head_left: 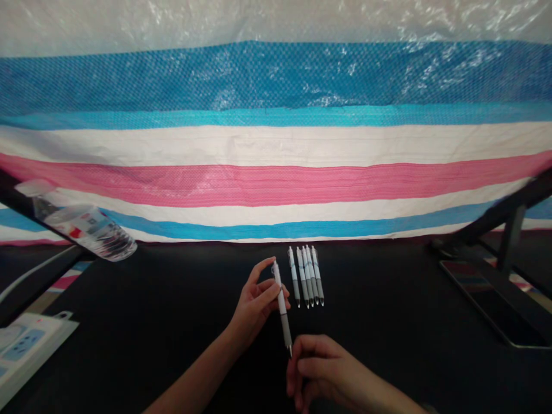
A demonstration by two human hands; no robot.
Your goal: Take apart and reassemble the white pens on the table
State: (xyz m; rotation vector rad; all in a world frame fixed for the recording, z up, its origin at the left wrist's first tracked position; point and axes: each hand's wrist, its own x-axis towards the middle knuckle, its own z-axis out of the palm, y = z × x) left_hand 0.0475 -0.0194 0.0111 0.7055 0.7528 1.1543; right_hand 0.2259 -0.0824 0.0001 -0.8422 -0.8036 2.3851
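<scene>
My left hand [257, 302] is closed on a white click pen [281, 299] with a grey grip. Its index finger reaches up to the push button at the top, and the pen points down to the lower right. Close to the pen's metal tip is my right hand [321, 368], its fingers curled and the thumb bent in; whether it touches the tip or holds anything small, I cannot make out. Just beyond, several matching pens [307, 276] lie side by side on the black table [172, 322], tips toward me.
A clear plastic bottle [92, 230] leans at the left, above a white power strip [30, 351]. To the right, a phone [495, 305] lies flat by a black metal stand [487, 230]. A striped plastic sheet [276, 184] hangs behind the table.
</scene>
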